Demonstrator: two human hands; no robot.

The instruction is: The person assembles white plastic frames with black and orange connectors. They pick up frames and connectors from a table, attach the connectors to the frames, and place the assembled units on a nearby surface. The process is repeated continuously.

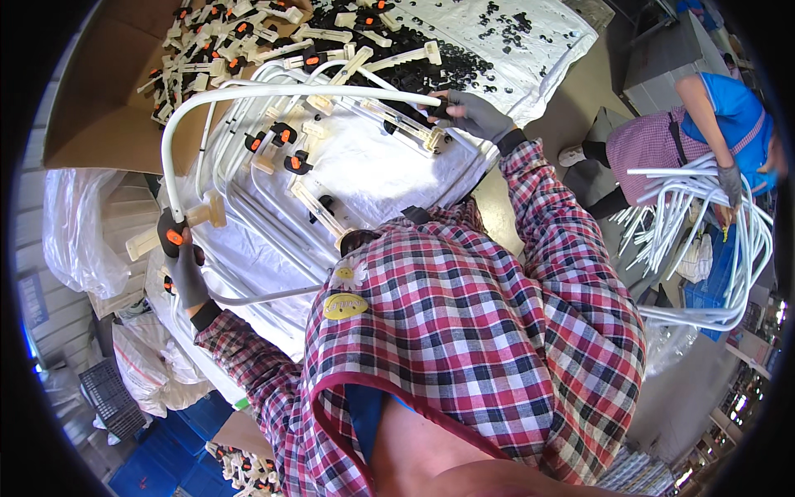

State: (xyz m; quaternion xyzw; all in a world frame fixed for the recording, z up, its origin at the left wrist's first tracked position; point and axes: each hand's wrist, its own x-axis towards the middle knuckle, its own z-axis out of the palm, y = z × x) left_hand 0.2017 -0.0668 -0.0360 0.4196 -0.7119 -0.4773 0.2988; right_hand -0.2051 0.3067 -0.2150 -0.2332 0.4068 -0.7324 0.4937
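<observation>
A white tube (281, 93), bent into a wide U, spans between my two gloved hands above the worktable. At its lower left end is a black clamp with an orange tab (172, 230), and my left hand (189, 273) is closed around it. A cream plastic bracket (209, 210) sticks out beside this clamp. My right hand (480, 116) grips the other end of the tube, at a dark fitting partly hidden by the fingers. Another cream bracket (406, 128) lies just below that hand. Several loose black-and-orange clamps (283, 134) rest under the tube.
More bent white tubes (240, 207) are stacked on the white-covered table. Behind them stand a cardboard box (99, 108) of cream brackets and many small black parts (431, 70). To the right, a co-worker in blue (729, 116) holds a bundle of white tubes (704, 207).
</observation>
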